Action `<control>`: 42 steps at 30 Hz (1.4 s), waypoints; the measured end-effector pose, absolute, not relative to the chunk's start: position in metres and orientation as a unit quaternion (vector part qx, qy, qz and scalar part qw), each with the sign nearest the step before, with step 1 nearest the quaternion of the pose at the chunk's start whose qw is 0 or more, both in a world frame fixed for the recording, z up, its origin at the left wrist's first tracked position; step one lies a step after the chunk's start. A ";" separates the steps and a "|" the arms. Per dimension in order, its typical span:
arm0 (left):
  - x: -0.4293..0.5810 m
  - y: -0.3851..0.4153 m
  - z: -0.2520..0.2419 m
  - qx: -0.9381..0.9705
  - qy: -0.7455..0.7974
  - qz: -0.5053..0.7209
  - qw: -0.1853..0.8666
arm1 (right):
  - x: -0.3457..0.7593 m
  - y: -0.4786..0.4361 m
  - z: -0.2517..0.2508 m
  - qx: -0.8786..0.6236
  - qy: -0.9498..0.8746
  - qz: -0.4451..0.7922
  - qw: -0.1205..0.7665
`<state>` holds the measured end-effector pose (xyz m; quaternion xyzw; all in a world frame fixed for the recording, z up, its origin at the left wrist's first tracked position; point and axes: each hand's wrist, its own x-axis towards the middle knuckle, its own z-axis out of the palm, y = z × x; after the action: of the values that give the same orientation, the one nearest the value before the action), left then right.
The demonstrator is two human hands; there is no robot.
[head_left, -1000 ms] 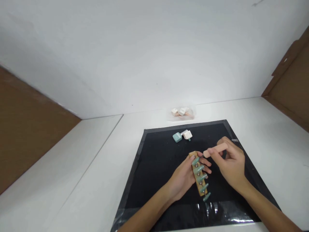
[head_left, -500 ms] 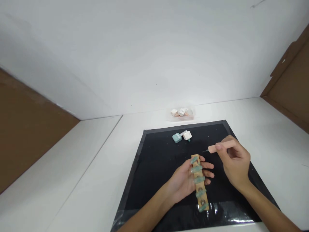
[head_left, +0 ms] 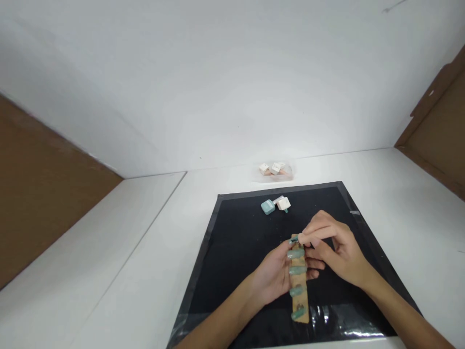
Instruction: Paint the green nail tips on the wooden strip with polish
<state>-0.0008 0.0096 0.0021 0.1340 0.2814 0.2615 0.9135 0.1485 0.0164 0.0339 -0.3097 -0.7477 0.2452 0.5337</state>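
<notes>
1. Left hand point(head_left: 274, 276) holds a wooden strip point(head_left: 298, 281) from beneath; fingers curl around its middle, fingertips showing on the strip's right side.
2. Strip runs roughly lengthwise away from the person, over the near-middle of the black mat point(head_left: 236, 252). Its near end pokes out past the hand.
3. Five teal nail tips point(head_left: 296, 270) sit in a row along the strip, each lying crosswise.
4. Right hand point(head_left: 336, 249) pinches a pink-handled brush point(head_left: 312, 237) between thumb and fingers, other fingers folded in.
5. Brush tip is at the farthest nail tip, at the strip's far end. Touching or just above: cannot tell.
6. Both hands are close together, fingers nearly meeting beside the strip.
7. Teal bottle point(head_left: 268, 207) stands near the mat's far edge; white bottle point(head_left: 283, 203) just beside it on its right, with a bit of teal at its base.
8. Clear bag point(head_left: 275, 170) with small white-capped bottles lies on the white table point(head_left: 145, 252) just beyond the mat.
9. Mat's near edge has a glossy plastic strip with glare.
10. White wall behind; brown panels point(head_left: 39, 189) at far left and right.
</notes>
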 end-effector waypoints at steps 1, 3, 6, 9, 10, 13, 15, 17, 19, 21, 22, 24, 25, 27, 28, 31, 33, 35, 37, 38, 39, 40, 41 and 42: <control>-0.001 0.010 0.002 0.134 0.279 0.260 0.915 | 0.148 0.016 0.034 -0.311 -0.757 0.237 0.523; -0.001 0.009 0.001 0.131 0.276 0.260 0.916 | 0.147 0.017 0.034 -0.324 -0.769 0.215 0.507; 0.000 0.009 0.000 0.130 0.271 0.265 0.916 | 0.148 0.017 0.033 -0.349 -0.761 0.179 0.516; 0.001 0.010 0.001 0.131 0.277 0.267 0.914 | 0.150 0.018 0.033 -0.329 -0.762 0.177 0.529; 0.001 0.010 0.002 0.131 0.282 0.266 0.913 | 0.150 0.018 0.033 -0.319 -0.768 0.181 0.525; 0.001 0.010 0.005 0.129 0.288 0.264 0.911 | 0.150 0.019 0.034 -0.317 -0.778 0.168 0.516; 0.001 0.010 0.005 0.128 0.281 0.264 0.914 | 0.151 0.019 0.034 -0.319 -0.775 0.148 0.524; 0.001 0.010 0.006 0.128 0.281 0.258 0.916 | 0.152 0.019 0.034 -0.307 -0.778 0.152 0.527; 0.001 0.009 0.006 0.128 0.294 0.248 0.914 | 0.152 0.019 0.035 -0.299 -0.790 0.167 0.508; 0.001 0.009 0.006 0.132 0.305 0.242 0.911 | 0.153 0.019 0.035 -0.307 -0.797 0.159 0.495; 0.001 0.008 0.006 0.137 0.306 0.241 0.911 | 0.153 0.019 0.035 -0.311 -0.796 0.149 0.497; 0.001 0.009 0.005 0.150 0.299 0.236 0.912 | 0.154 0.019 0.035 -0.313 -0.787 0.138 0.513; 0.001 0.009 0.005 0.154 0.295 0.233 0.914 | 0.154 0.018 0.034 -0.307 -0.786 0.142 0.517; 0.001 0.009 0.004 0.150 0.296 0.235 0.914 | 0.154 0.018 0.034 -0.293 -0.795 0.159 0.507; 0.001 0.009 0.003 0.146 0.299 0.237 0.913 | 0.154 0.018 0.034 -0.292 -0.801 0.161 0.498; 0.001 0.009 0.003 0.137 0.306 0.241 0.911 | 0.153 0.018 0.034 -0.310 -0.800 0.128 0.497; 0.002 0.009 0.004 0.139 0.307 0.237 0.911 | 0.153 0.018 0.034 -0.315 -0.787 0.111 0.518; 0.002 0.009 0.006 0.142 0.312 0.236 0.909 | 0.153 0.018 0.034 -0.302 -0.787 0.129 0.523; 0.003 0.009 0.008 0.144 0.322 0.236 0.905 | 0.153 0.019 0.034 -0.296 -0.796 0.152 0.506; 0.003 0.009 0.009 0.142 0.326 0.237 0.904 | 0.153 0.019 0.034 -0.300 -0.799 0.152 0.498; 0.003 0.009 0.009 0.139 0.329 0.241 0.903 | 0.153 0.019 0.033 -0.308 -0.798 0.143 0.498; 0.003 0.009 0.009 0.135 0.329 0.244 0.902 | 0.153 0.020 0.033 -0.317 -0.793 0.129 0.503; 0.003 0.009 0.009 0.132 0.329 0.246 0.902 | 0.153 0.020 0.033 -0.324 -0.786 0.117 0.513; 0.003 0.009 0.008 0.131 0.328 0.247 0.902 | 0.153 0.020 0.033 -0.324 -0.780 0.111 0.524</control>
<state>0.0031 0.0085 0.0084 0.1306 0.3278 0.2473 0.9024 0.1534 0.0202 0.0328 -0.3242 -0.7797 0.1112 0.5240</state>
